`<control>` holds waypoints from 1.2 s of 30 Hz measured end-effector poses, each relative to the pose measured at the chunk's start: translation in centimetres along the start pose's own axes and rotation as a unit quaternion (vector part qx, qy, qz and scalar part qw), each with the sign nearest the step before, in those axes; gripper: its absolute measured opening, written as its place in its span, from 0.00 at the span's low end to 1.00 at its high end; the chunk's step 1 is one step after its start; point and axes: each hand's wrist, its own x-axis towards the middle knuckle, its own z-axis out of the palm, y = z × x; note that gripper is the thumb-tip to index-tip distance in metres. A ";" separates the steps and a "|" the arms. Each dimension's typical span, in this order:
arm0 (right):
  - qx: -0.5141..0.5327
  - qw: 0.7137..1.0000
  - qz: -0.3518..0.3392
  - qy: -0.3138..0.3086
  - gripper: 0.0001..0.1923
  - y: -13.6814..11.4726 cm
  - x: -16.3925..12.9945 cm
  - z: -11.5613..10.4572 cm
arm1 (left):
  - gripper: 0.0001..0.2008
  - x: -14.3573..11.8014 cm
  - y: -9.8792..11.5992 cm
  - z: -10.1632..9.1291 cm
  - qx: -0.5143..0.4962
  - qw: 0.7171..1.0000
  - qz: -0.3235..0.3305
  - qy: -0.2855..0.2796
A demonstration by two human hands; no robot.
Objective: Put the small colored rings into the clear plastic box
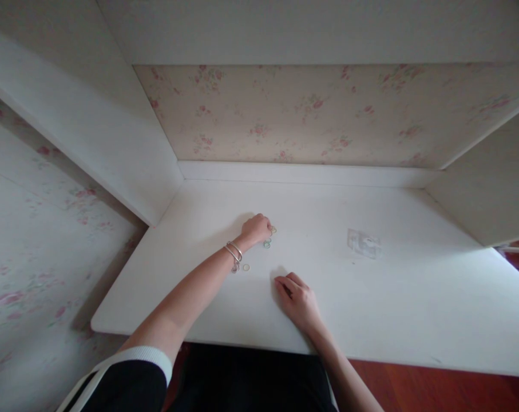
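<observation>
I am seeing a bare white surface (371, 297) set in a floral-papered alcove, with a faint grey patch (364, 243) well off to the right. Small rings (267, 243) are lying just beside my left hand (256, 229), and another ring (246, 267) is sitting near the bracelets (234, 254). My left arm is reaching forward, its fingers curled together over the rings. My right hand (300, 303) is resting flat, fingers pressed together.
</observation>
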 end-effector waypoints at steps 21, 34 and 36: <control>-0.033 0.999 -0.011 -0.007 0.15 0.1 -0.1 0.1 | 0.11 -0.2 -2.0 -1.1 0.007 1.000 0.017 0.000; -0.026 1.000 -0.003 -0.014 0.14 -0.1 0.0 0.0 | 0.13 0.1 0.5 0.4 0.017 0.997 0.074 -0.008; -0.025 1.000 -0.002 -0.015 0.14 -0.1 0.0 -0.1 | 0.12 0.2 0.6 0.5 0.016 0.997 0.076 -0.014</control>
